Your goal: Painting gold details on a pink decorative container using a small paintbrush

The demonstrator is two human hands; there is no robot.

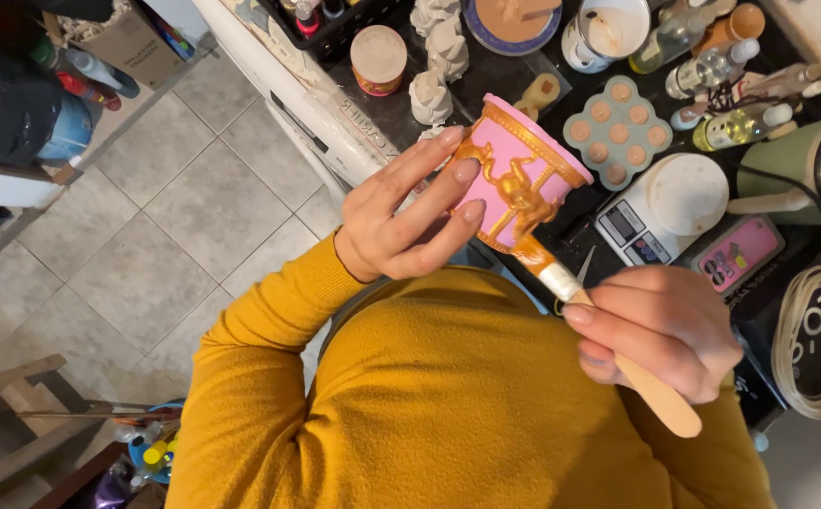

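1. Head view, left hand (401, 212): the hand is raised in front of the chest, palm toward the body, wrist bent. Its fingers are spread and curled around the side of a pink pot (524, 174), gripping it firmly. Fingertips press on the rim and wall.
2. Head view, pink pot: it sits tilted in the air, above the edge of the worktop (382, 123), mouth pointing up and to the right. The shape is a tapered cup with a matte pink body, a gold-painted rim band and raised gold relief ornament on the wall.
3. Head view, right hand (660, 330): the hand is held lower, close to the mustard-yellow sweater (448, 405). Thumb and fingers are closed in a pinch on a paintbrush (608, 344).
4. Head view, paintbrush: pale wooden handle, flat at its end, silver metal ferrule, bristles loaded with gold paint. The bristle tip touches the lower edge of the pot.
5. Head view, surroundings: a white digital scale (665, 207), a grey-green mould tray (618, 132) with round cavities, and white plaster figures (434, 66) lie on the dark worktop.
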